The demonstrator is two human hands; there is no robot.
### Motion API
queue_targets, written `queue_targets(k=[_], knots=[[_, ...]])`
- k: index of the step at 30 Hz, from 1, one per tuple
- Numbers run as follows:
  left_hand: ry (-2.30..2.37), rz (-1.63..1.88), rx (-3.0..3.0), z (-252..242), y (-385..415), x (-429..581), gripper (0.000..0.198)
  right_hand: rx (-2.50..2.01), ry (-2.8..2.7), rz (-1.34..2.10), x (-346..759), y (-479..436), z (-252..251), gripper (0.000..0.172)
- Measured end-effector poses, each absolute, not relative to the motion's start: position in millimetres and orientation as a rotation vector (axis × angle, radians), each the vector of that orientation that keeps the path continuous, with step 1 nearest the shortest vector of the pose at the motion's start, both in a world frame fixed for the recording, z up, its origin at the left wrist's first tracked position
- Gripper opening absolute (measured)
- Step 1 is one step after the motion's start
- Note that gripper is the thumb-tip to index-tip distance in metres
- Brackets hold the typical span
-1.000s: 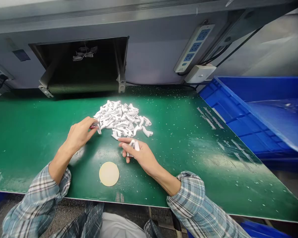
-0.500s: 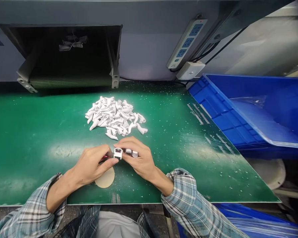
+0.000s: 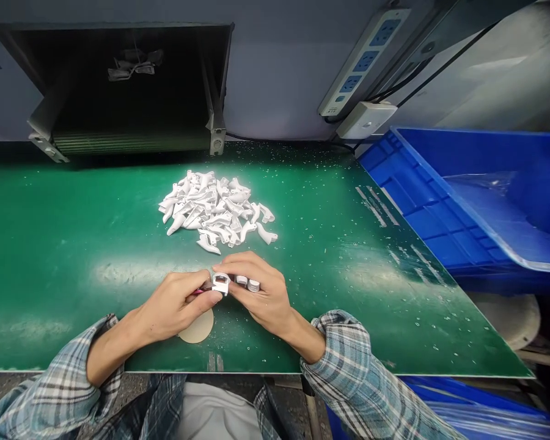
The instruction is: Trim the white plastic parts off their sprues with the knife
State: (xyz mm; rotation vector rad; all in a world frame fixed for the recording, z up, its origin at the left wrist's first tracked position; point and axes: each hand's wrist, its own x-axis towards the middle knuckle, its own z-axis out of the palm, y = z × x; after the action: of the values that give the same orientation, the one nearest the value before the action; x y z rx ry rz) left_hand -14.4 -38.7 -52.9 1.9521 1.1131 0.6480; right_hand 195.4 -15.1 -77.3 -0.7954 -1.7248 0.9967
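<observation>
Closer together than a second ago, the left hand (image 3: 172,305) and right hand (image 3: 263,293) now meet over the near part of the bench (image 3: 68,244). The left hand is closed, with thumb and fingers pinching a small white plastic clip (image 3: 220,283) where the two hands meet. A red item (image 3: 197,292) pokes out from those fingers, too small to name. The right hand is curled shut around small white pieces (image 3: 248,283), and its fingertips touch the clip.

At 12 o'clock from the hands, just apart from them, lies a pile of white plastic pieces (image 3: 213,211), heaped loosely on the green bench top. A round tan disc (image 3: 198,327) sits at 6 o'clock, partly hidden by the left hand. Toward 2 o'clock, a blue crate (image 3: 421,177) stands beyond the bench's right edge, with clear plastic (image 3: 481,181) inside. A power strip (image 3: 360,64) and white box (image 3: 365,120) are mounted at 1 o'clock, and a dark opening (image 3: 119,91) is at 11 o'clock. Plaid sleeves (image 3: 343,360) cover both forearms.
</observation>
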Motion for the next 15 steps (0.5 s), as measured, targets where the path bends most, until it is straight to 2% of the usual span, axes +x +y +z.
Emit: queue_targets(k=[10, 13, 15], knots=[[1.09, 0.71, 1.992, -58.7, -39.3, -19.6, 0.043, -0.822, -1.712, 1.033, 193.2, -15.4, -79.6, 0.016], [1.253, 0.889, 1.979, -56.8, -39.6, -20.2, 0.025, -0.857, -1.662, 1.157, 190.7, -16.2, -78.9, 0.016], [1.329, 0.965, 1.952, -54.3, -39.4, -20.1, 0.013, -0.913, -1.563, 1.38, 188.4, -17.0, -76.7, 0.026]])
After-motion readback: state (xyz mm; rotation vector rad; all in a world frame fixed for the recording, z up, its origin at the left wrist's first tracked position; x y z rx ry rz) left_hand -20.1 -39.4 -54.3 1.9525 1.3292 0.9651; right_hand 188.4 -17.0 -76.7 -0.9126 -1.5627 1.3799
